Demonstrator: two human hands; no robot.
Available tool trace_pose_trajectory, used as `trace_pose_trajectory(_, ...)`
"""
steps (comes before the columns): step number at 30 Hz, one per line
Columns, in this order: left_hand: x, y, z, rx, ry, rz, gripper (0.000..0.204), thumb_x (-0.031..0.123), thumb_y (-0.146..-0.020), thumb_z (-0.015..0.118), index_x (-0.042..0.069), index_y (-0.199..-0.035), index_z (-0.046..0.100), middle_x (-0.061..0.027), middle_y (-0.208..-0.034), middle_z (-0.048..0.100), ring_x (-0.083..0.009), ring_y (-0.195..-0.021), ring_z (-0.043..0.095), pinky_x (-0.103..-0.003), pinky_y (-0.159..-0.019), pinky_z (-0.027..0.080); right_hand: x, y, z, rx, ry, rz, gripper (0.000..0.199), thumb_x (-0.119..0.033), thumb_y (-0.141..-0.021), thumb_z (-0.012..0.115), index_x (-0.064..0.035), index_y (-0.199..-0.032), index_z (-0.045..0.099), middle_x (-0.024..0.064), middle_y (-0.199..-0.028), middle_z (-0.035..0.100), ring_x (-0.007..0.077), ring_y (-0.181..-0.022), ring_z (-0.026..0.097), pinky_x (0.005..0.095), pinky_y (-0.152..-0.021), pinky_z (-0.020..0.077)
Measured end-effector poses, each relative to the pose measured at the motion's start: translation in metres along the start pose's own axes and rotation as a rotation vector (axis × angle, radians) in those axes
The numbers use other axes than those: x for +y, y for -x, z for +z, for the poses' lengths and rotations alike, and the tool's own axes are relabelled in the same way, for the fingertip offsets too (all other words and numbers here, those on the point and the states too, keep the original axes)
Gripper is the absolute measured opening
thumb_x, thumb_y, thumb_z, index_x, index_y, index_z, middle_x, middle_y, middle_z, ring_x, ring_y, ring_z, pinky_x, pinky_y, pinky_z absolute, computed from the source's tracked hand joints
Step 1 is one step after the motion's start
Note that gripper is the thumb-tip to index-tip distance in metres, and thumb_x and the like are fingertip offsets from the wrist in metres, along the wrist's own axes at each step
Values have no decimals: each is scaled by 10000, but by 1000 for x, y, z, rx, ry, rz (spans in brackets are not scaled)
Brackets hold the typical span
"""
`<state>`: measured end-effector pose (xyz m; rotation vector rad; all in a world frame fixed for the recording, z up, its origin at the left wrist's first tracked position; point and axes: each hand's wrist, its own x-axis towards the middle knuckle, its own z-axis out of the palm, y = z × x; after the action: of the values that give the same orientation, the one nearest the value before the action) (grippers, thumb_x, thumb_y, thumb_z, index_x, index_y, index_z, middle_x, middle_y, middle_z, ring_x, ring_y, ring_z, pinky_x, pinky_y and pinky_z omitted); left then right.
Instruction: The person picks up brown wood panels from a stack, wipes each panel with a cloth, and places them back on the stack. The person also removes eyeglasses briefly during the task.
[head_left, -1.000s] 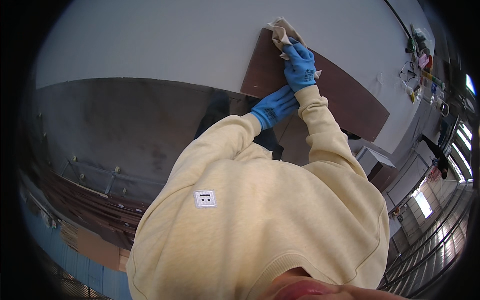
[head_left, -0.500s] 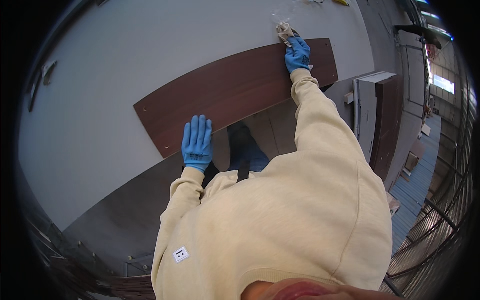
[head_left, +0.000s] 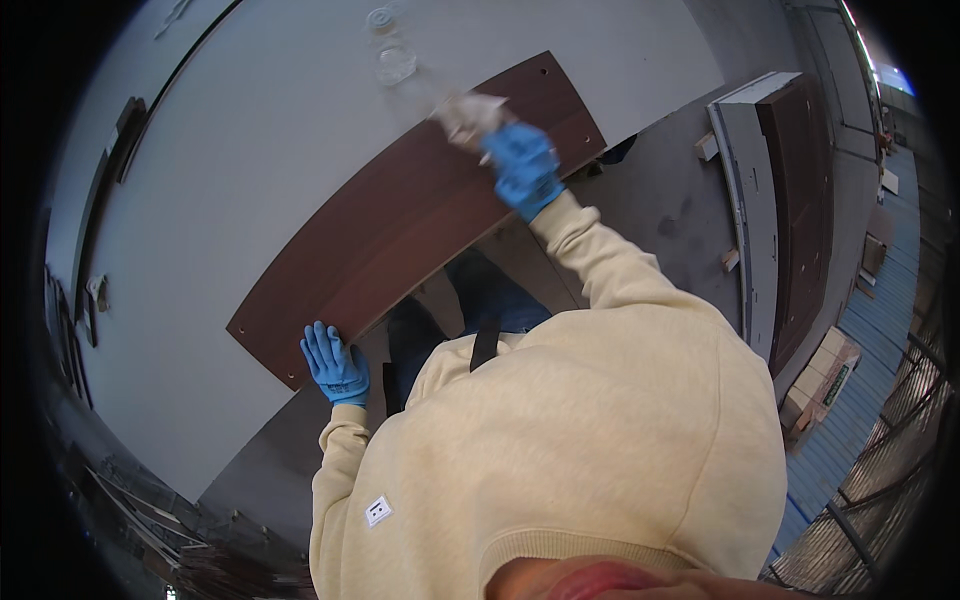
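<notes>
A long reddish-brown wooden board (head_left: 400, 215) with small holes near its ends lies across the light grey tabletop (head_left: 190, 290). My left hand (head_left: 337, 368), in a blue work glove, is open, its fingers lying flat on the board's near edge close to the left end. My right hand (head_left: 524, 168), gloved the same way and blurred by motion, grips a crumpled whitish cloth (head_left: 470, 118) over the board's right part. The cloth reaches the board's far edge; whether it presses on the wood is hard to see.
Beyond the board stands a clear container (head_left: 395, 65), with a clear round piece (head_left: 381, 20) behind it. Dark strips (head_left: 105, 200) lie at the table's far left. On the right, stacked panels (head_left: 795, 220) rest on small wooden blocks (head_left: 706, 147). The table's near edge runs close to my body.
My right hand has drawn the cloth back from near the board's right end toward its middle. The view has turned, so the board slants more steeply. My left hand stays at the near-left edge.
</notes>
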<state>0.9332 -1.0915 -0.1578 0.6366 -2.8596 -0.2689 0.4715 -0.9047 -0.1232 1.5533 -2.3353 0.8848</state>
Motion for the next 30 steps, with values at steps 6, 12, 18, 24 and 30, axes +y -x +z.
trace_pose_trajectory(6, 9, -4, 1, -29, -76, -7, 661, 71, -874, 662, 56, -1501, 453, -209, -1578, 471, -442, -1490, 412, -612, -1238, 314, 29, 47, 18, -97, -56, 184, 360, 16, -820, 623, -90, -1154, 707, 152, -1041, 675, 378, -964, 661, 472, -864, 565)
trace_pose_trajectory(12, 15, -15, 2, -47, -80, -65, 732, 134, -839, 738, 43, -1507, 454, -202, -1544, 498, -416, -1476, 431, -586, -1243, 312, 210, 93, -104, 356, 304, 677, 297, 37, -912, 521, -19, -1116, 729, 200, -1019, 724, 406, -897, 692, 447, -811, 561)
trace_pose_trajectory(18, 58, -43, -7, -192, -232, -276, 874, 202, -814, 780, 39, -1580, 392, -204, -1536, 477, -435, -1416, 445, -561, -1224, 333, 169, -18, -52, 322, 10, 338, 292, 14, -899, 554, -24, -1135, 720, 204, -1051, 726, 417, -937, 697, 455, -839, 564)
trace_pose_trajectory(24, 50, -50, 2, -238, -376, -308, 914, 229, -789, 783, 54, -1594, 387, -207, -1588, 441, -450, -1364, 482, -531, -1170, 395, 269, 30, -41, 336, 178, 414, 239, -122, -955, 592, -66, -1133, 742, 195, -1099, 734, 440, -968, 685, 457, -888, 565)
trace_pose_trajectory(30, 43, -56, 2, -258, -409, -253, 1000, 253, -741, 805, 64, -1615, 357, -203, -1646, 382, -448, -1381, 478, -524, -1156, 414, 325, 158, -189, 307, 307, 1571, 286, -172, -1014, 573, -51, -1212, 741, 116, -1022, 752, 287, -863, 700, 413, -743, 564)
